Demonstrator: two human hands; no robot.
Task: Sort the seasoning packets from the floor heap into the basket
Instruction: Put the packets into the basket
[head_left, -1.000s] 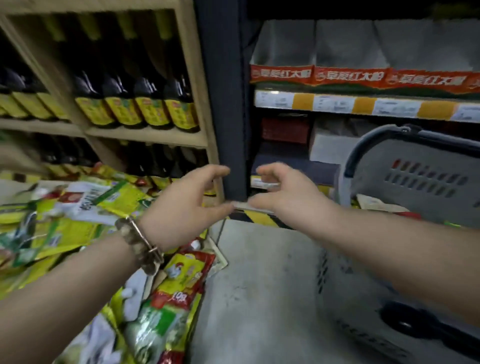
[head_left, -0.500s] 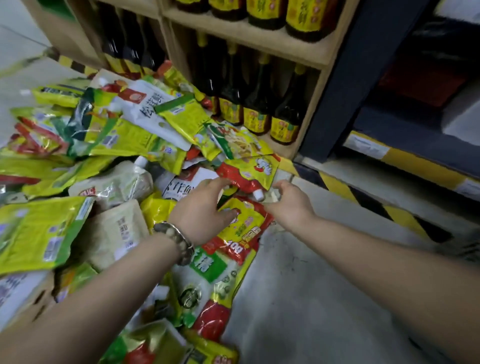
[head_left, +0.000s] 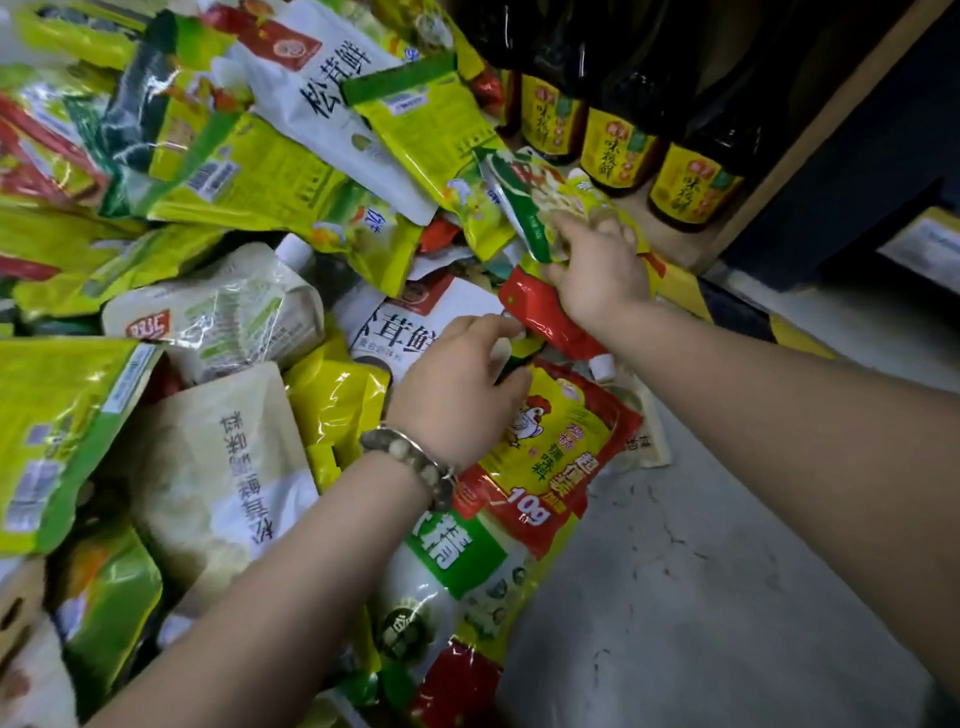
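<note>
Seasoning packets (head_left: 249, 171) lie in a loose, overlapping heap on the floor (head_left: 727, 571), spreading left of and beyond both hands; the basket is not in view. The right hand (head_left: 597, 275) has its fingers (head_left: 608, 228) curled round the lower edge of a green-edged packet (head_left: 524, 202) at the heap's far side. The left hand (head_left: 457, 384) bends its fingers (head_left: 498, 325) narrowly at a red spouted pouch (head_left: 540, 312) just beyond them; whether they grip it I cannot tell. To do this step well, each packet probably wants a firm hold on its sealed rim, then a straight lift, since the glossy neighbours overlap and could slide or get dragged along. The chicken-print packet (head_left: 550, 447) under the left fingers may shift too. Just beyond the right fingers stand dark bottles (head_left: 613, 145) on a low wooden shelf (head_left: 810, 135), so lifting toward the body looks safer than sweeping forward. Bare floor to the right of both hands gives open room for carrying packets away.
</note>
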